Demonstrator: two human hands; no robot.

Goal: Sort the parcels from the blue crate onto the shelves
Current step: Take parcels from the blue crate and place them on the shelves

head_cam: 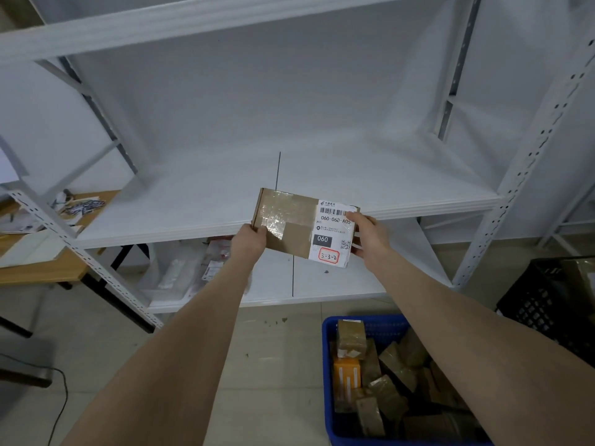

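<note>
I hold a flat brown cardboard parcel (294,225) in the air just in front of the middle shelf board (193,201) of the white rack. Its white label reads 060-068-A05, with 3-3-2 circled in red. My left hand (249,241) grips its left end, and my right hand (368,235) grips the right end over the label. The blue crate (328,349) stands on the floor at the lower right, with several brown parcels (386,375) and an orange one inside. My right forearm covers part of the crate.
The lower shelf board (338,281) carries a few clear plastic-wrapped packets (193,268) at its left. A wooden table (42,272) with papers stands left of the rack. A black crate (547,300) sits at the right. A cable (61,397) lies on the tiled floor.
</note>
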